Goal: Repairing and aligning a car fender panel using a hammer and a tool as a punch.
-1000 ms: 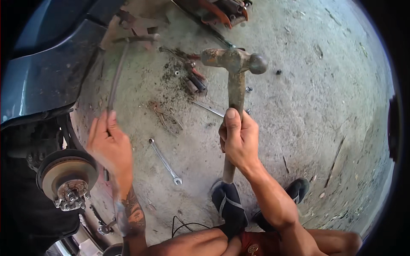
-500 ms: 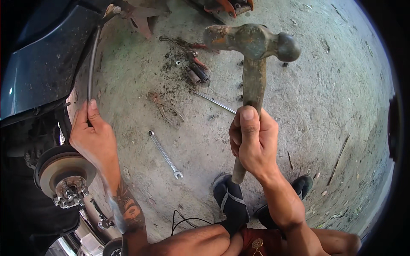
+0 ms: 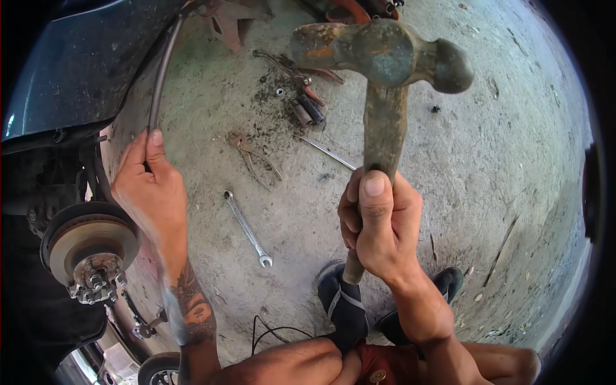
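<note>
My right hand (image 3: 385, 224) is wrapped around the wooden handle of a ball-peen hammer (image 3: 385, 54), its thumb along the handle. The worn steel head is raised high, close to the view. At the left, my left hand (image 3: 153, 179) pinches the lower end of a long dark metal rod (image 3: 165, 70). The rod slants up beside the blue car's fender (image 3: 77, 70) toward a reddish jack stand (image 3: 228, 22); just where its far end rests I cannot make out. Below my left hand, the wheel hub shows a bare brake disc (image 3: 93, 256) with studs.
On the concrete floor lie a combination wrench (image 3: 247, 228), rusty pliers (image 3: 255, 160), dark sockets (image 3: 307, 110), a chrome bar (image 3: 327, 153) and another gripping tool (image 3: 282, 63) amid dirt crumbs. An orange-red jack (image 3: 350, 11) stands at the far edge. My feet (image 3: 343, 298) are close below the hammer.
The hammer head has come up and looks larger, nearer the view. My left hand and the rod sit slightly farther right and higher in the picture, while the whole view has shifted a little.
</note>
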{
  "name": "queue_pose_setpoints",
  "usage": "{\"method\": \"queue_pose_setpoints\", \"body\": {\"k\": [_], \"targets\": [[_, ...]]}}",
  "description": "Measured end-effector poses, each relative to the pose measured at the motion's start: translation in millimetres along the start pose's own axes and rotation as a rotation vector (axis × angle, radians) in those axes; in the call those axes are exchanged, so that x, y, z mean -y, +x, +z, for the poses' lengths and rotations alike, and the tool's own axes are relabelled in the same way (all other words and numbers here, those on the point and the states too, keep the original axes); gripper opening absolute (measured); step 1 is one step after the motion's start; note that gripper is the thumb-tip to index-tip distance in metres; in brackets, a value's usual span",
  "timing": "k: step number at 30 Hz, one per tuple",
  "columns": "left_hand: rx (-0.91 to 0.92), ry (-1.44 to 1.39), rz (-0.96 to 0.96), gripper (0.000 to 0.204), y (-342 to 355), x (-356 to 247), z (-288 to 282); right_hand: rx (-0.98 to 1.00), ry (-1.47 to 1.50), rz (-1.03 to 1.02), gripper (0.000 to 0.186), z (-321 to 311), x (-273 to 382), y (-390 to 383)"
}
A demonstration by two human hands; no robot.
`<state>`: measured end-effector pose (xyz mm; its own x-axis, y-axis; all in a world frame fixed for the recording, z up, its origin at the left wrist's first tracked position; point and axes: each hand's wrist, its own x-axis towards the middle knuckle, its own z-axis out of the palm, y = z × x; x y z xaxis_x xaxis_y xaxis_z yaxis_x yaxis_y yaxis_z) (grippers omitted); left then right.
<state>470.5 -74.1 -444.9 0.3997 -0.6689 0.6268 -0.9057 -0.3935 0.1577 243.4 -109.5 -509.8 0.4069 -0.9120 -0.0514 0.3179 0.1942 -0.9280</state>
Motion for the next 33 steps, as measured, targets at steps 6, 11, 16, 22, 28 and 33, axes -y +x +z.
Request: {"method": "queue_pose_setpoints", "body": {"k": [6, 11, 16, 22, 28, 33], "targets": [[0.042, -0.036, -0.067, 0.019, -12.3, -0.6, 19.3, -0.013, -0.04, -0.094, 0.039, 7.9, 7.6, 26.5], [0.043, -0.03, -0.056, 0.017, -1.9, -4.5, 3.1, 0.045, -0.166, -0.031, 0.035, 26.9, 11.1, 55.0], [0.058, -0.062, -0.024, 0.015, -5.3, -1.0, 5.8, -0.065, -0.079, -0.196, 0.048, 19.3, 18.9, 35.9], [0.051, -0.101, -0.032, 0.014, 6.9, -2.4, 0.4, -0.048, 0.758, -0.57, 0.039, 26.7, 21.6, 38.5], [0.083, -0.049, -0.014, 0.013, -4.7, 3.7, 8.2, -0.055, -0.197, -0.097, 0.036, 24.8, -38.2, 33.9], [0.095, -0.038, 0.115, 0.016, -10.4, -15.5, -0.5, -0.074, 0.012, -0.009, 0.039, 2.9, -38.2, 15.6]]}}
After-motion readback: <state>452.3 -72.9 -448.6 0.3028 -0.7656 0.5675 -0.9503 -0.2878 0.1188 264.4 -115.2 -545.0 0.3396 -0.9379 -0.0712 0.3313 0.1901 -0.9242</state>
